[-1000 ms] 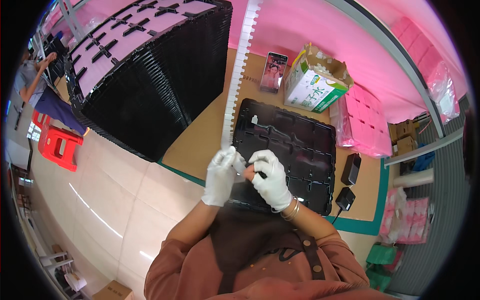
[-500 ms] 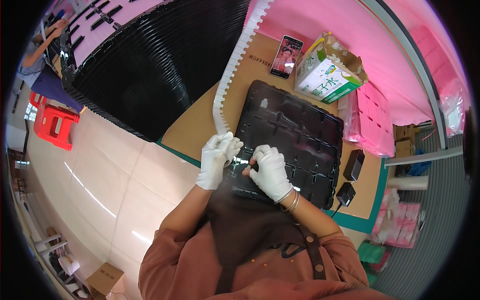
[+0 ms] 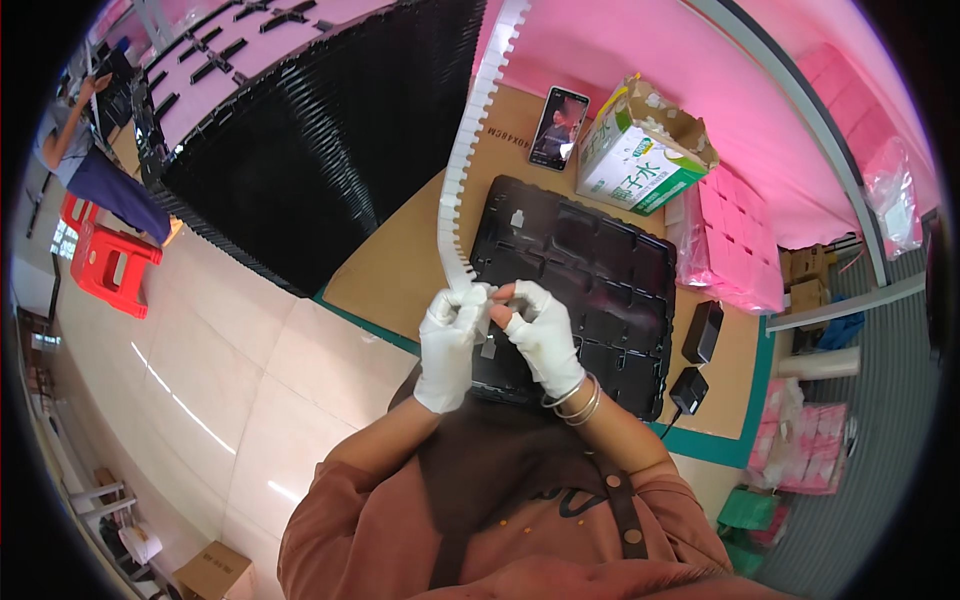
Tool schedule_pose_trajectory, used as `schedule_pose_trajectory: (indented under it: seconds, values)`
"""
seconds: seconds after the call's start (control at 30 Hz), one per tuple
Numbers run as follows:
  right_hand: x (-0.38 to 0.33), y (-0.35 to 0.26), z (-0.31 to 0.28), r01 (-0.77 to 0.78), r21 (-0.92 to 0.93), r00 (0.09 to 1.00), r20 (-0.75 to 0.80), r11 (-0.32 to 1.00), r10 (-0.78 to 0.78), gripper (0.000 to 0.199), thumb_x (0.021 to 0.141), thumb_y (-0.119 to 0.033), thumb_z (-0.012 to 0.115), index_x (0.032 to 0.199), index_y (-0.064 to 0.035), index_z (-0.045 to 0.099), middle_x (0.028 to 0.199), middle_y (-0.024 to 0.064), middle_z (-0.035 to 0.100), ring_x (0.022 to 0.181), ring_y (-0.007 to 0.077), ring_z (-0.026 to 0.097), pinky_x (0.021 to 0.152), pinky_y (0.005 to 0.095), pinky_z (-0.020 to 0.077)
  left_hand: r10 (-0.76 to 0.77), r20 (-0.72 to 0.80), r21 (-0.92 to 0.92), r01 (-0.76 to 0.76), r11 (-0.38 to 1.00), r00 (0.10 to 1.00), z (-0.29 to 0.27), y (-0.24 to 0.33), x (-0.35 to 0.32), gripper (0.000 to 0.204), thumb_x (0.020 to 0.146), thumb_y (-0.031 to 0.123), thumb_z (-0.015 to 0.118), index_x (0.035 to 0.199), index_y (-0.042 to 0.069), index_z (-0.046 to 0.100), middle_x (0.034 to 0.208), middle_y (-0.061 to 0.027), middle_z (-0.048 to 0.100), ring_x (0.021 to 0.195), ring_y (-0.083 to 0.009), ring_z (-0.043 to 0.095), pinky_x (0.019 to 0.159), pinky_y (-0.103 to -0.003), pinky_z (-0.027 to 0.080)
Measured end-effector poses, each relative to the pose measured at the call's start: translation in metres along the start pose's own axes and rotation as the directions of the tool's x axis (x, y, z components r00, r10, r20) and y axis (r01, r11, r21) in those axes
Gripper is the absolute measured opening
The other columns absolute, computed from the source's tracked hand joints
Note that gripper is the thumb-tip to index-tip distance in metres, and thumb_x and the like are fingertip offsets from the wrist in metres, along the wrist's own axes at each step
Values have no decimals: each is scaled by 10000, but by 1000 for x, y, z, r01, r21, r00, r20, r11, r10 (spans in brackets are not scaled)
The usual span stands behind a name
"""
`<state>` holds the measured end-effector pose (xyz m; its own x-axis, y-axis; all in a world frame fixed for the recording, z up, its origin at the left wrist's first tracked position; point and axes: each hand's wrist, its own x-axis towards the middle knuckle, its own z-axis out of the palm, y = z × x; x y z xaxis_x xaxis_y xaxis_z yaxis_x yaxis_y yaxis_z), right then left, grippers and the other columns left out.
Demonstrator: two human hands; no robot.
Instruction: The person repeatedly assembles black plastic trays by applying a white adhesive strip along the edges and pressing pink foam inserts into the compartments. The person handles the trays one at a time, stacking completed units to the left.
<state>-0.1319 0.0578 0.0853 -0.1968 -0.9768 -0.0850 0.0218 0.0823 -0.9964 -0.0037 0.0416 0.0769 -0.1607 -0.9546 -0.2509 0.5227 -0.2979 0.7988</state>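
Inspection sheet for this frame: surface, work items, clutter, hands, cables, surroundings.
Surface: brown table top with green edge.
Work items: white notched strip held over black compartment tray.
Clutter: phone, open green-and-white carton, pink packs.
Hands: left hand and right hand, white-gloved, both pinch the strip's lower end.
Cables: two black adapters, cord at the table edge.
Surroundings: stacked black trays, red stool, another person at upper left.

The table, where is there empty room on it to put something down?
The brown table is bare between the tall stack of black trays and the flat black tray, under the white notched strip. The far right is crowded: phone, carton, pink packs, chargers.
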Motion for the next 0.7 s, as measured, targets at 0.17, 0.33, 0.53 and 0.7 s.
schedule_pose_trajectory:
  seconds: [0.17, 0.33, 0.53, 0.7]
  values:
    - [-4, -8, -7, -74, 111, 996, 54, 991, 69, 103, 787, -45, 732, 871, -46, 673, 748, -21, 586, 694, 80, 525, 622, 246, 430, -40, -9, -45, 39, 998, 999, 10, -5, -6, 145, 967, 169, 581, 1022, 35, 591, 998, -88, 643, 820, -114, 596, 672, -248, 479]
    - [-21, -32, -22, 562, -454, 813, 152, 691, -561, 163, 653, -17, 741, 747, -83, 626, 898, 54, 605, 832, 256, 559, 742, 360, 459, -9, 124, -92, 21, 996, 992, 9, 3, 17, 261, 961, 157, 583, 1163, -1, 535, 1049, -122, 627, 1018, -227, 625, 929, -379, 507]
    - [16, -37, -126, 270, -340, 945, -85, 901, -315, 69, 741, -17, 695, 792, -27, 650, 881, 68, 606, 837, 183, 589, 763, 297, 469, -115, 42, -17, 116, 993, 993, 3, -18, 25, 304, 985, 204, 553, 1220, 19, 498, 1084, -125, 596, 1069, -278, 613, 788, -411, 562]
    - [43, 8, -235, 81, -324, 946, -272, 943, -175, 25, 801, 6, 660, 820, -9, 654, 877, 29, 629, 796, 131, 574, 744, 267, 458, -164, 20, 13, 164, 986, 986, 15, -9, 26, 304, 982, 205, 557, 1212, 16, 498, 1071, -124, 596, 1045, -270, 628, 779, -393, 561]
